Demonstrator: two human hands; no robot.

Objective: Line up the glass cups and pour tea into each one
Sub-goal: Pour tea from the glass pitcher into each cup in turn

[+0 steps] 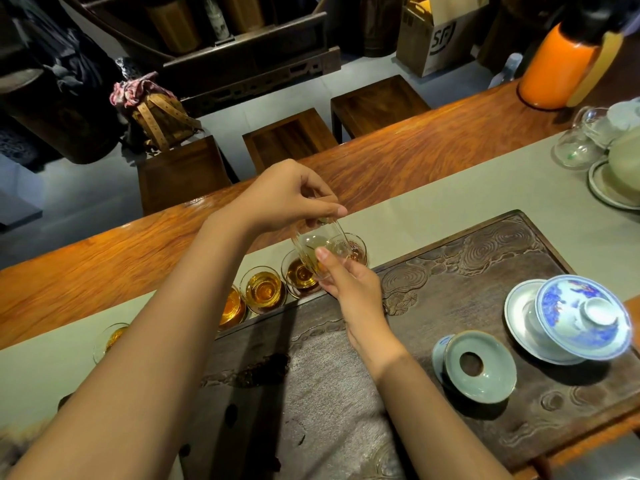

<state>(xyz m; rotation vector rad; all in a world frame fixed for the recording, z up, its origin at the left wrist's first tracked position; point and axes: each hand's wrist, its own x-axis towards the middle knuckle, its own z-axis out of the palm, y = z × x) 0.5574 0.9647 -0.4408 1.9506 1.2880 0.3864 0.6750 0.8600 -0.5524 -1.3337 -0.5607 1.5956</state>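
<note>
At frame centre both hands clamp the tilted pitcher (320, 249): left hand (287, 195) pinching its rim, right hand (353, 292) underneath. Thin, slippery, fragile glass; rim-and-base grip suits it.

Clear glass cups (265, 288), glossy wooden table (398, 157), matt carved tray (485, 258)

Amber tea (265, 289); blue-and-white gaiwan (581, 317); orange thermos (557, 69).

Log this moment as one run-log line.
step: pouring tea | left hand: grips glass pitcher, tilted | right hand: supports pitcher | glass cups: lined up, amber tea inside
</note>
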